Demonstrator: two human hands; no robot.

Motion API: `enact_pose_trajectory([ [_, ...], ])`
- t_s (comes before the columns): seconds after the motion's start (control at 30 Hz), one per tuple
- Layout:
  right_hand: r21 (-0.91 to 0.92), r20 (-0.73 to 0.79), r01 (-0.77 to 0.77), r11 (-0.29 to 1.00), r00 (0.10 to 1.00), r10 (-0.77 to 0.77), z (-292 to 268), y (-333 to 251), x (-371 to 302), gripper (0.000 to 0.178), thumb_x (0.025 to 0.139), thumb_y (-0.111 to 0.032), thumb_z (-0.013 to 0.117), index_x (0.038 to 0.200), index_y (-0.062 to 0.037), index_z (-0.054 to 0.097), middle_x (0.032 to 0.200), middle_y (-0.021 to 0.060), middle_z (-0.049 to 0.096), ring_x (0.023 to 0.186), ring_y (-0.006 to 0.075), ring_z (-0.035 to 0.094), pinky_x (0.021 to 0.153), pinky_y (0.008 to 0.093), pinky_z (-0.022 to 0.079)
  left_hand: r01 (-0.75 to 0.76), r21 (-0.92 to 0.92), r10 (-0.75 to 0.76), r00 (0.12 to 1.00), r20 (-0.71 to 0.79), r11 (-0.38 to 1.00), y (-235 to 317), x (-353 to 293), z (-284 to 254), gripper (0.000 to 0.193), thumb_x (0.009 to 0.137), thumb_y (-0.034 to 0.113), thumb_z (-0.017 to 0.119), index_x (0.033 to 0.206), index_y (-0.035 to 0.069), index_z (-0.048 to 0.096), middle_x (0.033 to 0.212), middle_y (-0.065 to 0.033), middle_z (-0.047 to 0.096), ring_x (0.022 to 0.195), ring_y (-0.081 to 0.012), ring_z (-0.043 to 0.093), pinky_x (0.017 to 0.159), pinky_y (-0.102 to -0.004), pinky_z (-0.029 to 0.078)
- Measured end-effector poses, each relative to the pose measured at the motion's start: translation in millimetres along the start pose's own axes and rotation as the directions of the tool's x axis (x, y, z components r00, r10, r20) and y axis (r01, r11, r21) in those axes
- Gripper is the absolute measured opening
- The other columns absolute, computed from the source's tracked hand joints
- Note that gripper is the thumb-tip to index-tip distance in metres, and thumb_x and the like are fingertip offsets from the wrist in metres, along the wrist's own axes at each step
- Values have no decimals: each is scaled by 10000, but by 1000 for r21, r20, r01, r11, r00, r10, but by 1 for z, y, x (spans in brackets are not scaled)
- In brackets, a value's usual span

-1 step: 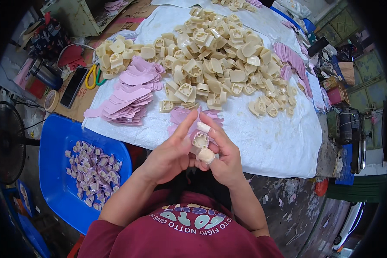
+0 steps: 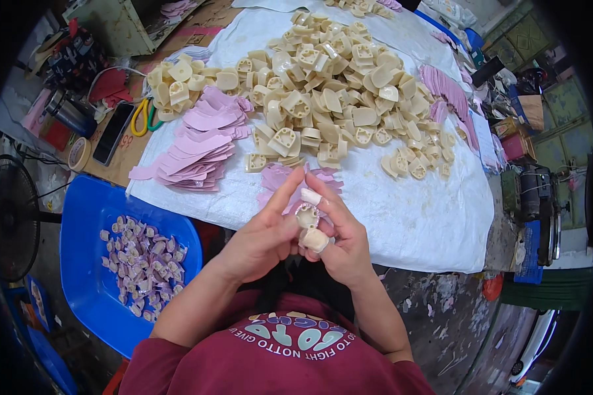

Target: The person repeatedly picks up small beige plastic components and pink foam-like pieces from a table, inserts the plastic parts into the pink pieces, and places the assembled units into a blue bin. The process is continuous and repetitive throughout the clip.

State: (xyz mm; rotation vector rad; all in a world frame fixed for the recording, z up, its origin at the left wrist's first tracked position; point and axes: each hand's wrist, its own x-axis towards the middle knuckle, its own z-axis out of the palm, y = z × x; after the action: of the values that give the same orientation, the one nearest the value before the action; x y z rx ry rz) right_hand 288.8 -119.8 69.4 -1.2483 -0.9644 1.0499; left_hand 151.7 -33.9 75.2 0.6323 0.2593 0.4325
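Between my hands is a cream plastic shoe heel (image 2: 307, 215), hollow side up, with a pink strip wrapped along its rim. My left hand (image 2: 260, 230) closes on its left side, thumb pressed to the edge and index finger reaching up past it. My right hand (image 2: 344, 237) grips the other side, with pale coverings on its thumb and index fingertip. The fingers underneath are hidden. Just beyond my fingertips lie loose pink strips (image 2: 270, 181). Further off is a big heap of bare cream heels (image 2: 336, 85), and a fanned stack of pink strips (image 2: 197, 148) sits to its left.
A blue plastic tub (image 2: 79, 263) at lower left holds several pink-wrapped heels. White sheeting (image 2: 428, 224) covers the table. Scissors (image 2: 138, 118), a phone (image 2: 113, 133) and a tape roll (image 2: 79, 154) lie on the left side. A black fan (image 2: 16, 217) stands at far left.
My left thumb has shifted slightly to the right, onto the heel's edge. The heel has turned a little in my fingers. Everything else stays put.
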Motion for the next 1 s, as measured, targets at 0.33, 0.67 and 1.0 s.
enact_pose_trajectory([
  [0.33, -503, 155, 399, 767, 915, -373, -12, -4, 2, 457, 828, -118, 677, 1246, 18, 554, 1414, 195, 449, 1360, 362, 361, 1074, 415, 329, -74, 113, 68, 996, 54, 991, -11, 1, -7, 696, 1002, 254, 476, 1537, 203, 35, 1037, -77, 577, 815, -126, 571, 689, -263, 492],
  [0.67, 320, 38, 100, 942, 992, -118, -3, 0, -5, 475, 882, -27, 622, 1335, 18, 487, 1373, 148, 489, 1004, 125, 598, 768, 229, 516, -54, -152, 66, 995, 69, 987, -20, 0, -11, 924, 908, 157, 651, 1536, 230, -24, 1173, -92, 589, 977, -142, 595, 839, -295, 480],
  [1.0, 490, -143, -92, 867, 972, 184, -25, 8, -3, 367, 957, -228, 574, 1227, 20, 570, 1169, 100, 629, 1043, 191, 628, 810, 352, 548, -507, 828, 319, 847, 426, 239, 6, 6, -15, 924, 761, -27, 683, 1514, 169, 186, 1206, -194, 554, 1015, -284, 601, 872, -365, 478],
])
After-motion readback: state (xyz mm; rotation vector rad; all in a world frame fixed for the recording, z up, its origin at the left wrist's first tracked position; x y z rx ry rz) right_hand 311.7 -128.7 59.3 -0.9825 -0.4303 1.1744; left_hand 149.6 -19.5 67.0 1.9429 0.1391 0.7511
